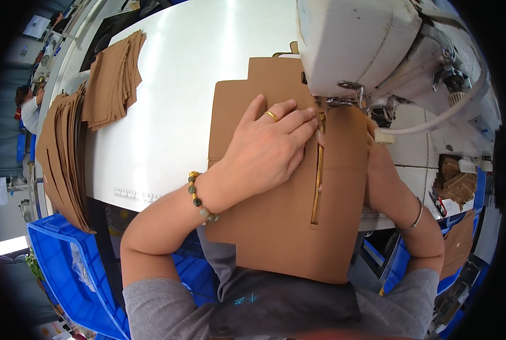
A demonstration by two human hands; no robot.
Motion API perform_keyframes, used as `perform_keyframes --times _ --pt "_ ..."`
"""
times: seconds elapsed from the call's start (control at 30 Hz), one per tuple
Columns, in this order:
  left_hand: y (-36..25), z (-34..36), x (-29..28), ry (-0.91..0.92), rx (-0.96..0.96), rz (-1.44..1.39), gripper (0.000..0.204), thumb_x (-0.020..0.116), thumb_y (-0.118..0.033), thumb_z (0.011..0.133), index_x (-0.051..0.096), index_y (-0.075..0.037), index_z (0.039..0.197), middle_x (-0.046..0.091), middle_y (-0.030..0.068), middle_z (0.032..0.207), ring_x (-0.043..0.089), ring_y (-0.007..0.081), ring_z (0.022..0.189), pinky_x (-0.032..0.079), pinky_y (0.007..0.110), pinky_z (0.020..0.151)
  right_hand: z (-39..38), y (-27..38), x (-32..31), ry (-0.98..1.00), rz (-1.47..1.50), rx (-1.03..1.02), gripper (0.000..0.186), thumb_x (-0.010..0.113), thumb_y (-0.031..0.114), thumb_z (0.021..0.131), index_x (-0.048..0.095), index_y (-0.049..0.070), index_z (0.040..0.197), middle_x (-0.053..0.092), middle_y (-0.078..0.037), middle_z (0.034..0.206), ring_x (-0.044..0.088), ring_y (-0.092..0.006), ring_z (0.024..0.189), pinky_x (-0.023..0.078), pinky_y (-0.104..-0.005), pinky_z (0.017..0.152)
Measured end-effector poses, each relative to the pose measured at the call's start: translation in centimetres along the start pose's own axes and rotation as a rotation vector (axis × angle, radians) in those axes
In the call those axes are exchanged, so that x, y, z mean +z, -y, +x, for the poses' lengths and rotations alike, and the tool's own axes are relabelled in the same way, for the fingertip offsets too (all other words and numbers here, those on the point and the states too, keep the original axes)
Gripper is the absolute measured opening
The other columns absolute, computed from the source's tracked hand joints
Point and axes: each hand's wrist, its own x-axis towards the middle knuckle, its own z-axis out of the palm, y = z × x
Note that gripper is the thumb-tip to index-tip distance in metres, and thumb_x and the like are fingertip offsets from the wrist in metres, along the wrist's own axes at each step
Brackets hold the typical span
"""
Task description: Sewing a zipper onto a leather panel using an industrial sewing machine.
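A flat brown panel [275,226] with a gold zipper [318,170] set in a slot lies under the white sewing machine [357,45], whose metal foot [335,102] is at the zipper's upper end. My left hand [272,141] rests open, palm down, on the panel just left of the zipper, its fingertips near the foot. My right hand [380,170] is at the panel's right edge below the machine head; its fingertips are mostly hidden, so I cannot tell whether it grips the edge.
Stacks of brown pieces [63,158] lie at the left of the white table [168,51]. A blue bin [60,249] stands below left. More brown scraps [454,181] and small tools [437,204] are at the right. Another person [29,105] sits beyond the left side.
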Motion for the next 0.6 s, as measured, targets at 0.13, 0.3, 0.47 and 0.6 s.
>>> perform_keyframes --times 0.13,0.3,0.47,0.6 --pt "0.0 0.1 0.1 -0.004 -0.007 0.0 0.049 0.067 -0.014 0.092 0.064 -0.01 0.14 0.063 0.0034 0.146 0.056 0.0279 0.138 0.039 0.058 0.118 0.1 0.1 -0.4 0.023 0.108 0.047 0.06 0.075 0.021 0.088 0.063 0.011 0.146 0.073 -0.01 0.129 0.067 -0.0304 0.122 0.043 -0.0494 0.111" --pt "0.1 0.1 0.2 -0.019 -0.002 0.0 0.043 0.067 -0.019 0.096 0.065 -0.01 0.139 0.064 0.0034 0.145 0.056 0.0277 0.138 0.04 0.058 0.118 0.5 0.3 -2.2 0.103 0.151 0.074 0.048 0.076 0.016 0.085 0.068 0.008 0.132 0.073 -0.012 0.118 0.068 -0.0351 0.114 0.045 -0.0485 0.11" --pt "0.1 0.1 0.1 -0.011 0.0 0.008 0.044 0.068 -0.03 0.099 0.066 -0.01 0.138 0.064 0.004 0.144 0.057 0.0285 0.138 0.04 0.058 0.117 0.3 -0.2 -4.4 0.059 -0.206 0.125 0.019 0.077 0.01 0.083 0.071 0.003 0.1 0.072 -0.015 0.103 0.067 -0.0368 0.104 0.05 -0.0492 0.103" --pt "0.1 0.1 0.0 -0.004 0.003 -0.012 0.051 0.07 -0.039 0.098 0.065 -0.009 0.139 0.064 0.0048 0.144 0.056 0.0294 0.138 0.04 0.058 0.117 0.6 0.1 -4.7 -0.292 -0.159 0.332 0.01 0.076 0.008 0.086 0.069 0.002 0.09 0.07 -0.016 0.098 0.067 -0.0373 0.098 0.053 -0.0504 0.092"
